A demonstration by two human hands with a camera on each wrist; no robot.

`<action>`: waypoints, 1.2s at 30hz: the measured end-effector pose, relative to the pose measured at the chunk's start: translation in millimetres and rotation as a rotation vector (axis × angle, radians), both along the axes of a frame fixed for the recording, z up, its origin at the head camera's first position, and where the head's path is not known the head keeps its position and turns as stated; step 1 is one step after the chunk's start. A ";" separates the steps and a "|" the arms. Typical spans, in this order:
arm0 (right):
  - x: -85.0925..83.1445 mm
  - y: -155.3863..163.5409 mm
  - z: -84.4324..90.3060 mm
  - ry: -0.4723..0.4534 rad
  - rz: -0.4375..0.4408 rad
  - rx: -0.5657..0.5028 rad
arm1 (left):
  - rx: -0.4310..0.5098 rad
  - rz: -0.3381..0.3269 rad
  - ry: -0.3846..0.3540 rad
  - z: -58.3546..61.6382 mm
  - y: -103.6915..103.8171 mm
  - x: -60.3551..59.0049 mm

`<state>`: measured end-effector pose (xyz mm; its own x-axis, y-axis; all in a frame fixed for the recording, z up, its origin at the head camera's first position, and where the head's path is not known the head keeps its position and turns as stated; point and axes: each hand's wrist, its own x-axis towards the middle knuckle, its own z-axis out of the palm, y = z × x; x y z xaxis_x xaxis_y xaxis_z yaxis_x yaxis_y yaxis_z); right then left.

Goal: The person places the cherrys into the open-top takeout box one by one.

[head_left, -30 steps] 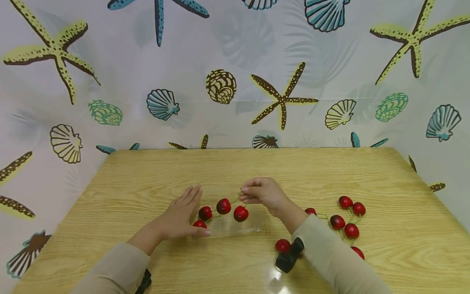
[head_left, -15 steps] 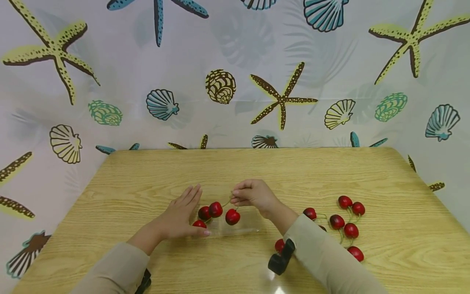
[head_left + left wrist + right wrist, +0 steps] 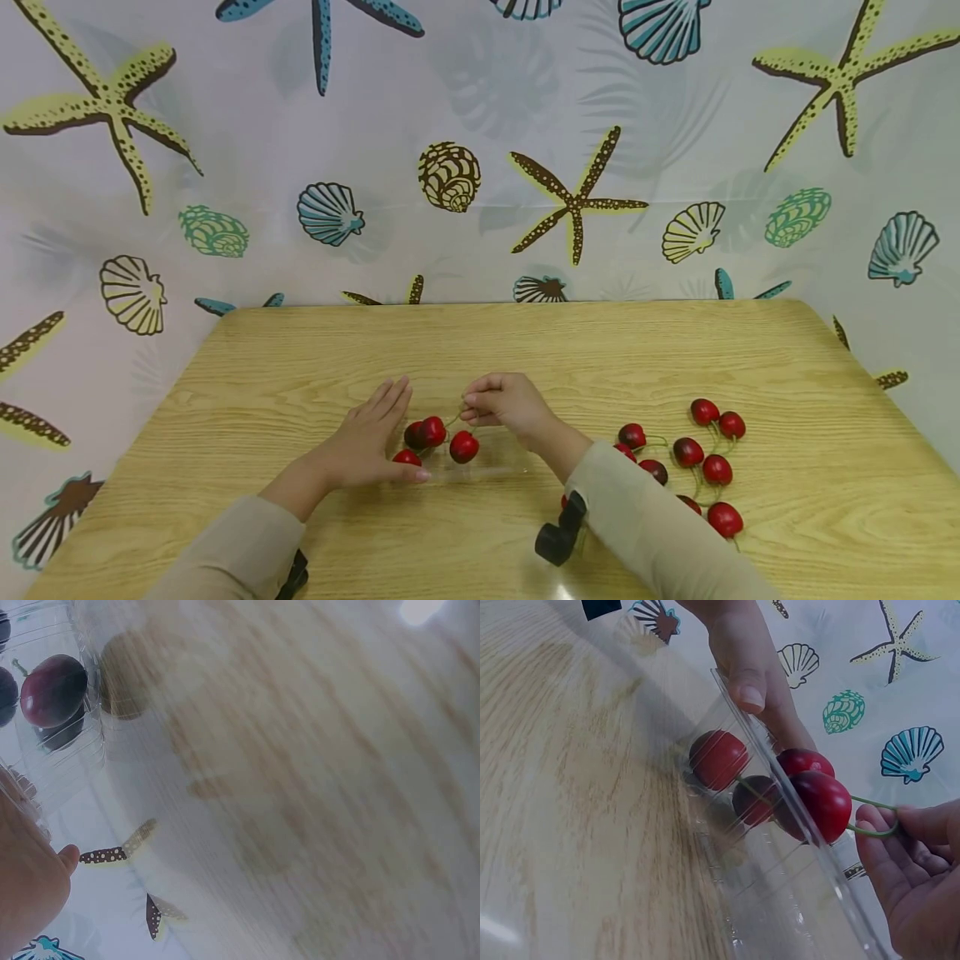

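My right hand point(image 3: 506, 408) pinches the green stems of a pair of cherries point(image 3: 463, 447) between thumb and fingers. In the right wrist view, one hanging cherry point(image 3: 821, 806) overlaps the rim of a clear plastic container point(image 3: 832, 877). My left hand point(image 3: 360, 442) rests at the container's left end, its fingers extended and its thumb along the near side. Behind the clear wall, other cherries point(image 3: 718, 759) lie near that hand. The left wrist view catches a dark red cherry point(image 3: 54, 690) through the plastic, with part of the left hand point(image 3: 30, 877) below it.
Several loose cherries point(image 3: 717, 469) with stems lie on the wooden table point(image 3: 600, 350) to the right, some partly hidden by my right sleeve point(image 3: 637, 517). A curtain point(image 3: 480, 100) printed with shells and starfish hangs behind the table.
My right hand has moved left and slightly down, bringing the pair of cherries toward the container's left end. The left hand has stayed in place.
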<state>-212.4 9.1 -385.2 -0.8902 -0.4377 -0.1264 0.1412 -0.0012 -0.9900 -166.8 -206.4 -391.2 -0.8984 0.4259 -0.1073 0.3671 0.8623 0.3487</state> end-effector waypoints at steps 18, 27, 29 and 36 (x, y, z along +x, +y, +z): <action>4.7 -16.2 -7.1 -0.007 -0.042 0.018 | -0.002 -0.009 0.019 -1.4 -0.3 -0.3; 6.4 -23.0 -12.7 -0.012 -0.061 0.019 | 0.007 -0.014 0.025 -2.2 -1.4 -1.1; 6.7 -24.4 -12.9 -0.017 -0.057 0.029 | 0.011 -0.013 0.023 -2.2 -1.5 -1.3; 8.2 -26.3 -14.1 -0.022 -0.043 0.057 | 0.011 -0.015 0.027 -2.2 -1.5 -1.7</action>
